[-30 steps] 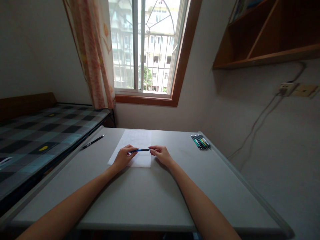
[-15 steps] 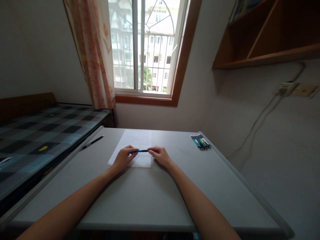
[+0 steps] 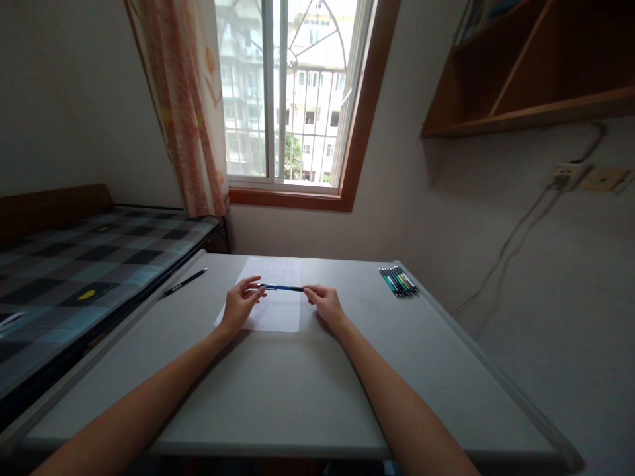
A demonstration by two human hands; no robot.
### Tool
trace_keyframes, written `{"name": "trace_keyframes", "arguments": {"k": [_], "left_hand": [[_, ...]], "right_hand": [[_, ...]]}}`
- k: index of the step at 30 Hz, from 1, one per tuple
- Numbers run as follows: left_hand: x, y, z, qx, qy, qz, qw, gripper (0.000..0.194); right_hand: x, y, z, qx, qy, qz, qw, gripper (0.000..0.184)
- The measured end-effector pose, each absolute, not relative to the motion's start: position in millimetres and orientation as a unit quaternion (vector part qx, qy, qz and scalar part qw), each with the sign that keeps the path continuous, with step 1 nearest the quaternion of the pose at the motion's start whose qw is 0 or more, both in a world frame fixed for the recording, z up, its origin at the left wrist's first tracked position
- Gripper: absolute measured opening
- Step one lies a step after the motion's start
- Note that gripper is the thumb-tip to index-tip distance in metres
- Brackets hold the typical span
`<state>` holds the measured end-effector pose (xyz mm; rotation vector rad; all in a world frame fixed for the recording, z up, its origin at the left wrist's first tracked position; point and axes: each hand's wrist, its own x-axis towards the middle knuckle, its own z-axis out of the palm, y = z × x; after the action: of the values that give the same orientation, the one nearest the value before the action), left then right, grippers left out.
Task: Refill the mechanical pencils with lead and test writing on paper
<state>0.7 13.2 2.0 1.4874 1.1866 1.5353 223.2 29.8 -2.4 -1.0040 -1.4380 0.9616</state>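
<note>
A blue-and-black pen (image 3: 282, 287) lies level in the air above the sheet of paper (image 3: 278, 320). My right hand (image 3: 323, 305) pinches its dark right end between thumb and fingertips. At the clip end, my left hand (image 3: 240, 305) has its fingers apart, with the pen's tip between the index finger and thumb; whether the thumb touches it is hard to tell. Faint print shows on the far part of the paper, and my left hand covers some of its left edge.
A dark pen (image 3: 184, 282) lies slanted near the left edge of the white table (image 3: 278, 396). Several pens (image 3: 398, 281) lie side by side at the back right. Left of the table is a bed (image 3: 99, 264); the wall and a hanging shelf (image 3: 526, 109) are on the right.
My left hand has loosened, spreading its fingers and moving slightly left. With the pen pinched, my right hand has shifted a little right and up, and more of the pen's clip end shows.
</note>
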Motion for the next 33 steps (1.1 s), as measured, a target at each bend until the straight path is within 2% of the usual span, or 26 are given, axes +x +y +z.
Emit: {"name": "trace_keyframes", "arguments": {"k": [5, 19, 23, 28, 33], "left_hand": [[1.4, 11.9, 6.1, 0.522, 0.437, 0.634, 0.366, 0.044], [2.4, 11.3, 7.6, 0.507, 0.465, 0.647, 0.327, 0.031], [2.4, 10.7, 9.8, 0.508, 0.460, 0.647, 0.334, 0.035], [2.3, 11.6, 8.0, 0.504, 0.438, 0.642, 0.376, 0.053], [1.0, 14.5, 3.2, 0.484, 0.433, 0.650, 0.394, 0.046]], "right_hand": [[221.4, 30.6, -4.1, -0.424, -0.586, 0.425, 0.543, 0.033], [219.5, 25.9, -1.6, -0.411, -0.602, 0.438, 0.526, 0.031], [219.9, 26.5, -2.2, -0.410, -0.608, 0.434, 0.523, 0.031], [220.0, 24.5, -0.4, -0.403, -0.636, 0.411, 0.514, 0.029], [218.6, 21.2, 2.7, -0.381, -0.653, 0.415, 0.506, 0.031]]}}
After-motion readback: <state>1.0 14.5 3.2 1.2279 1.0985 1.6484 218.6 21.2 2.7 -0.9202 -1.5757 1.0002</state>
